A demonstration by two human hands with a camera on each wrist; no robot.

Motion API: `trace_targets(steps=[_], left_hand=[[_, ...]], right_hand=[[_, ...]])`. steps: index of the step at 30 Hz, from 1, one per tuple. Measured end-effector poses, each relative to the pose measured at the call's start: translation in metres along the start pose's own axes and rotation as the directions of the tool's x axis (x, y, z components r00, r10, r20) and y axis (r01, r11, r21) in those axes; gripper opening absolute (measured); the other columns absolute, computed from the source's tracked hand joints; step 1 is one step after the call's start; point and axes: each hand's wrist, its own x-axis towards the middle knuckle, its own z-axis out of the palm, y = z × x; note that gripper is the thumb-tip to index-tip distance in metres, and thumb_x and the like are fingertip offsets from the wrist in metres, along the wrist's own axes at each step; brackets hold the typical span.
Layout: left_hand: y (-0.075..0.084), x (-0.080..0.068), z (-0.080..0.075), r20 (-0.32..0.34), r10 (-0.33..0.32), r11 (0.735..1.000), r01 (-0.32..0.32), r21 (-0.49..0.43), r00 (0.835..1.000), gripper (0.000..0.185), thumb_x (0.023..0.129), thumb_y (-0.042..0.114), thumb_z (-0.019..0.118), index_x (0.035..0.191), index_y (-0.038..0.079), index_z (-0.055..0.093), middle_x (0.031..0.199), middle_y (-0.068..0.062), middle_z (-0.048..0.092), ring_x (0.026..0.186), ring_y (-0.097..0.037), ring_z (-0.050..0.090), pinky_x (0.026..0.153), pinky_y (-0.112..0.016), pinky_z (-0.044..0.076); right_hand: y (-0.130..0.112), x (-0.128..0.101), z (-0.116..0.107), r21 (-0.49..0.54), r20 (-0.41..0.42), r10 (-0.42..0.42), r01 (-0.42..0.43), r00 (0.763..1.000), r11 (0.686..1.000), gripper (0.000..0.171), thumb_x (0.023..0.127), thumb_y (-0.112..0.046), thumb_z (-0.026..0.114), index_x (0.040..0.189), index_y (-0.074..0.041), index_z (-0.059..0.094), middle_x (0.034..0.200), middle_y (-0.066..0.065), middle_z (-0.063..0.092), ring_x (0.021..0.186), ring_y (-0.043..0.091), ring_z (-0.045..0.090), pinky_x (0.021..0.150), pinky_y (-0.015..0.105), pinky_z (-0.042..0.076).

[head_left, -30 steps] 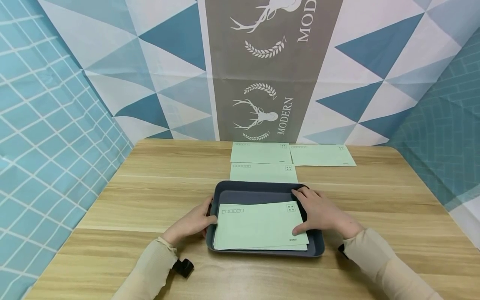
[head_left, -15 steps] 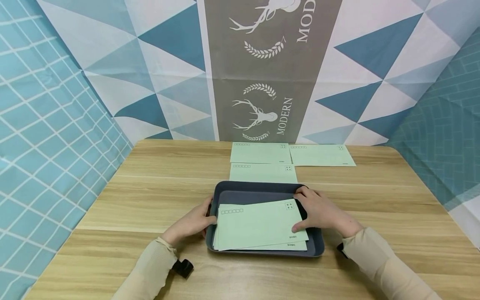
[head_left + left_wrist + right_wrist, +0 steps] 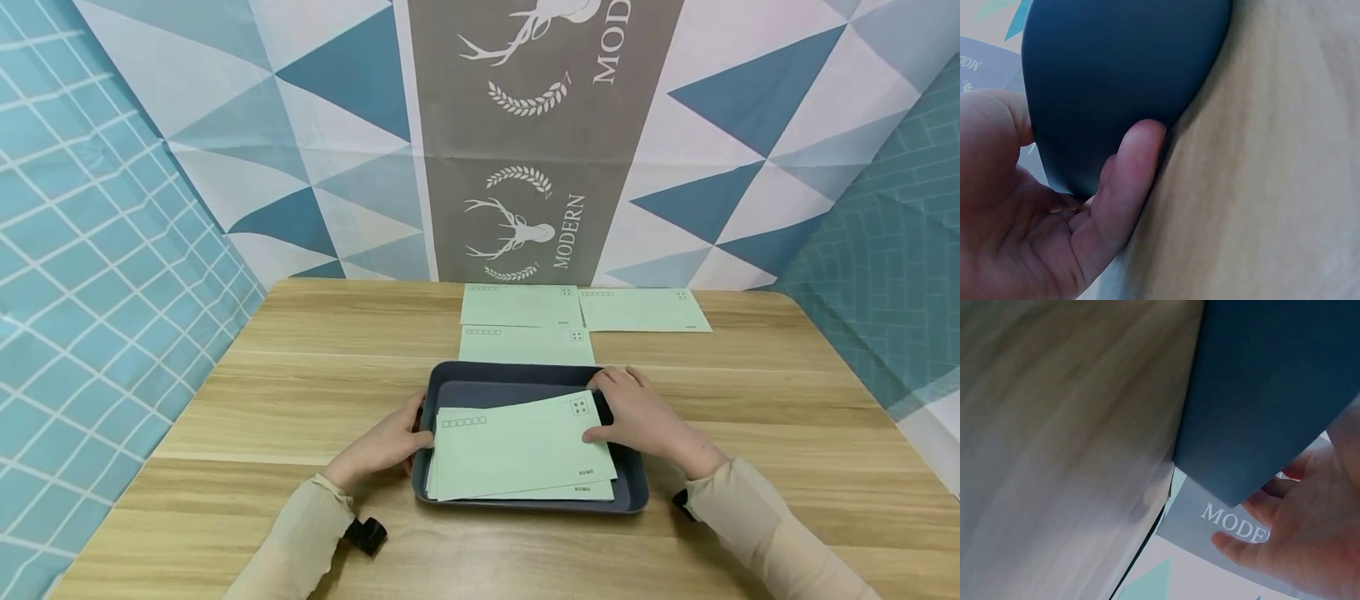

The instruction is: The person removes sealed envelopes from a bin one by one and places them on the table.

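Observation:
A dark grey tray (image 3: 510, 392) stands on the wooden table before me, holding a small pile of pale green envelopes. My left hand (image 3: 386, 446) grips the tray's left side, its thumb over the rim. In the left wrist view, the fingers of that hand (image 3: 1041, 225) lie along the outer wall (image 3: 1129, 75). At the tray's right side, my right hand (image 3: 637, 417) pinches the top envelope (image 3: 517, 450) by its right end, thumb on its face. This envelope lies askew over another envelope (image 3: 596, 490). In the right wrist view, the tray wall (image 3: 1266, 394) hides part of the fingers.
Beyond the tray, three more green envelopes lie on the table: one at the back left (image 3: 521, 307), one at the back right (image 3: 645, 311), and one partly covered by the tray's far edge (image 3: 525, 346). A patterned cloth (image 3: 517, 167) hangs behind the table.
The top envelope's right end has shifted away from me and turned, exposing more of the envelope beneath. My right thumb has moved up with it. The left hand and tray stay put.

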Motion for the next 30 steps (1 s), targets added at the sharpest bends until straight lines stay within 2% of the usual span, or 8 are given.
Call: trace_targets(steps=[2,6,8,11,13,16,24,30], left_hand=[[0.000,0.000,0.000,-0.001,0.001,1.000,-0.001,0.000,1.000,0.073,0.080,0.007,0.050,0.143,0.002,0.013,0.096,-0.021,0.057,0.049,-0.020,0.054,0.043,-0.035,0.049],[0.000,0.001,-0.001,0.001,0.006,1.000,-0.006,0.006,1.000,0.073,0.080,0.008,0.050,0.143,0.002,0.014,0.098,-0.022,0.056,0.050,-0.019,0.055,0.043,-0.034,0.049],[0.000,0.002,-0.001,0.002,0.007,1.000,-0.007,0.010,1.000,0.073,0.080,0.008,0.051,0.143,0.002,0.014,0.098,-0.022,0.056,0.050,-0.019,0.055,0.043,-0.034,0.049],[0.000,0.002,-0.001,0.006,0.008,1.000,-0.008,0.010,1.000,0.073,0.081,0.009,0.051,0.143,0.002,0.014,0.094,-0.020,0.057,0.050,-0.019,0.055,0.043,-0.034,0.049],[0.000,0.003,-0.002,0.009,0.009,1.000,-0.009,0.006,1.000,0.073,0.081,0.009,0.051,0.143,0.003,0.014,0.092,-0.019,0.057,0.050,-0.019,0.055,0.043,-0.035,0.049],[0.001,0.003,-0.002,0.014,0.011,1.000,-0.011,0.003,1.000,0.072,0.080,0.008,0.051,0.143,0.002,0.015,0.088,-0.018,0.058,0.049,-0.019,0.055,0.042,-0.035,0.049],[0.000,0.001,-0.001,0.006,0.005,1.000,-0.005,0.010,1.000,0.071,0.081,0.011,0.053,0.142,0.002,0.017,0.087,-0.017,0.057,0.049,-0.019,0.054,0.043,-0.035,0.049],[0.000,0.001,-0.001,-0.001,0.012,1.000,-0.012,0.009,1.000,0.071,0.081,0.013,0.053,0.142,0.003,0.018,0.089,-0.017,0.058,0.049,-0.019,0.054,0.042,-0.034,0.049]], right_hand=[[-0.002,0.000,-0.001,0.019,-0.019,0.010,-0.010,1.000,1.000,0.060,0.064,-0.038,0.079,0.107,-0.003,0.055,0.110,0.011,0.055,0.108,0.028,0.050,0.103,0.054,0.025],[-0.005,0.000,-0.004,0.066,-0.031,0.030,-0.028,0.999,0.997,0.053,0.064,-0.032,0.080,0.102,-0.004,0.054,0.101,0.008,0.056,0.095,0.024,0.054,0.091,0.047,0.040],[-0.007,0.000,-0.006,0.089,-0.034,0.044,-0.040,0.998,0.995,0.049,0.064,-0.029,0.080,0.098,-0.005,0.054,0.097,0.006,0.056,0.090,0.023,0.054,0.090,0.045,0.041],[-0.008,-0.001,-0.009,0.106,-0.030,0.078,-0.075,0.996,0.992,0.043,0.065,-0.029,0.080,0.091,-0.007,0.054,0.089,0.002,0.056,0.081,0.019,0.052,0.080,0.038,0.044],[-0.010,-0.002,-0.011,0.111,-0.022,0.093,-0.090,0.995,0.990,0.040,0.065,-0.029,0.079,0.087,-0.008,0.053,0.083,0.001,0.055,0.073,0.016,0.050,0.071,0.032,0.044],[-0.011,-0.003,-0.013,0.114,-0.004,0.114,-0.113,0.993,0.987,0.034,0.068,-0.029,0.077,0.081,-0.010,0.052,0.074,-0.001,0.050,0.063,0.013,0.042,0.054,0.024,0.035],[-0.011,-0.007,-0.011,0.185,-0.028,0.114,-0.107,0.993,0.977,0.022,0.078,-0.024,0.070,0.078,-0.011,0.052,0.068,-0.003,0.055,0.054,0.009,0.040,0.048,0.021,0.031],[-0.011,-0.011,-0.007,0.380,-0.093,0.130,-0.085,0.987,0.921,0.016,0.086,-0.018,0.061,0.083,-0.009,0.048,0.068,-0.002,0.054,0.055,0.009,0.041,0.047,0.021,0.033]])
